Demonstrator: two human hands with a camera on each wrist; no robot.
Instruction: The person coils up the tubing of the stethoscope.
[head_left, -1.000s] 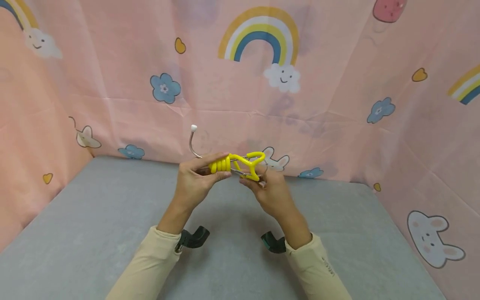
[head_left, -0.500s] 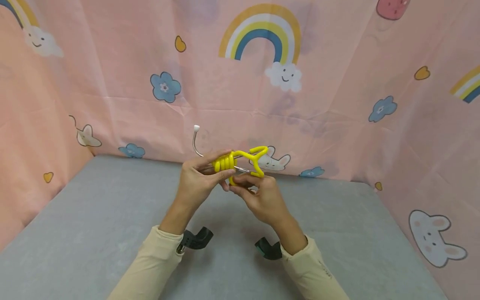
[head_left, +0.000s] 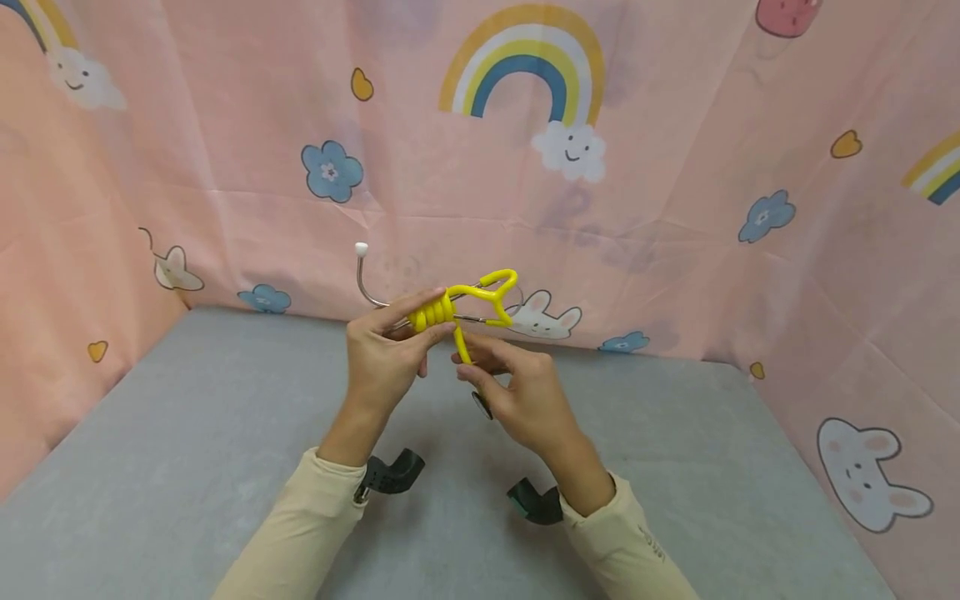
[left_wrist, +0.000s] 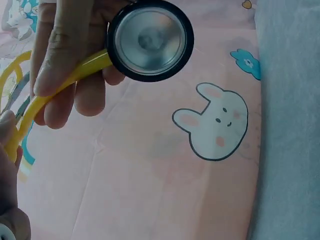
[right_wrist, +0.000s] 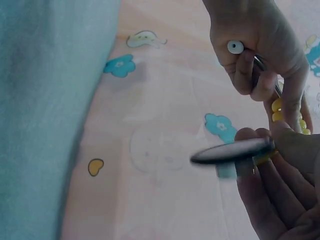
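A stethoscope with yellow tubing (head_left: 432,312) is held up over the table between both hands. Its tube is wound in several coils around the metal ear tubes, and the Y-shaped fork (head_left: 500,294) points right. My left hand (head_left: 381,360) grips the coils between thumb and fingers. One white ear tip (head_left: 362,249) sticks up beyond that hand; the other (right_wrist: 235,47) shows below its palm in the right wrist view. My right hand (head_left: 531,396) pinches the tube's loose end below the coils. The round chest piece (left_wrist: 151,41) hangs at that end, its metal face seen in the left wrist view.
The grey table (head_left: 247,433) extends under both forearms. Pink printed cloth (head_left: 645,250) stands as a wall behind and at both sides. Black curved mounts (head_left: 395,472) jut inward from both wrists.
My right hand has moved from the fork down and left to the tube's loose end. The chest piece has come into sight below it. Lately the left hand with the coils has shifted slightly left.
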